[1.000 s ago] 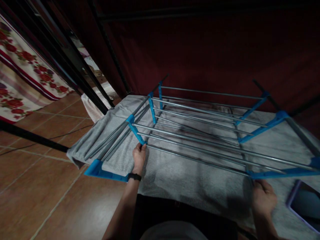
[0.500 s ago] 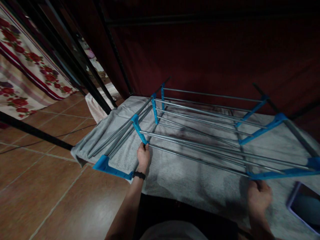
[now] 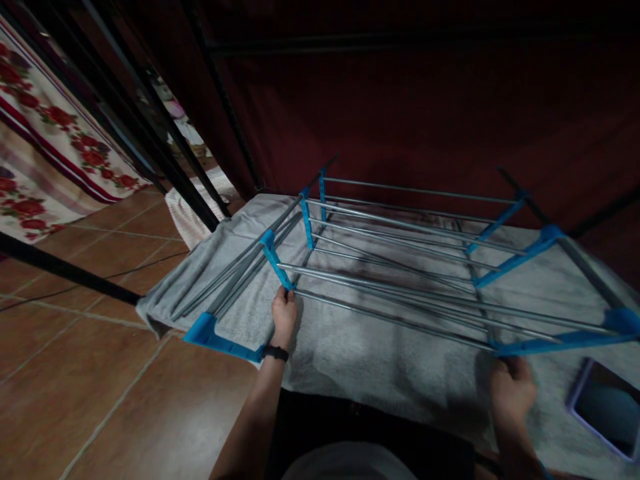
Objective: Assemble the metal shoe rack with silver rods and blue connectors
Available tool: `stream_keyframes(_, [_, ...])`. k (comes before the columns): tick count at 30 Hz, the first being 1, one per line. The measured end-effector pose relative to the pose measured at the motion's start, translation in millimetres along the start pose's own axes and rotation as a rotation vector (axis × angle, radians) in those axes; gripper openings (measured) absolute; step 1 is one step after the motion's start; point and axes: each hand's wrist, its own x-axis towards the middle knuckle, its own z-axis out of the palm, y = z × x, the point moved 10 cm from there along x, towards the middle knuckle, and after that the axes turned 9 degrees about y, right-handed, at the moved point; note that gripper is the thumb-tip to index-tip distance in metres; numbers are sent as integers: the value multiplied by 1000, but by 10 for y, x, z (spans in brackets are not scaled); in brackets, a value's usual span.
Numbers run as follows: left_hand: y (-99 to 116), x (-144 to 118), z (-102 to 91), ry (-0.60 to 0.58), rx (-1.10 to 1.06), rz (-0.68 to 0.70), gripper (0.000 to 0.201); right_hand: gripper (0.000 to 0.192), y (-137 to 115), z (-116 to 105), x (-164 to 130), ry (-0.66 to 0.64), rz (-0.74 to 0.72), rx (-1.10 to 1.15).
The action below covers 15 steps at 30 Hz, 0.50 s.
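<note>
vs a sec ago, little changes: we keep our left hand (image 3: 283,313) & right hand (image 3: 511,389) pinching the rack (image 3: 400,267)'s near corners over the towel (image 3: 375,353); grip holds steady.

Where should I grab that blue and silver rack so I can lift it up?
Hold the rack by its blue end bars, not the thin silver rods. Come from the near side, one hand at each near corner. The left hand and right hand grip there now. The blue pieces join all the rods, so the wide frame should stay level.
</note>
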Motion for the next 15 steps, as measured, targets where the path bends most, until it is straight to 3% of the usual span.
stream_keyframes(9, [-33,40,-13,-7,62,47,20,51,-311,-26,-115,5,69,104])
stream_keyframes(15, [113,76,-39,31,163,74,17,52,-371,-26,-91,74,39,105])
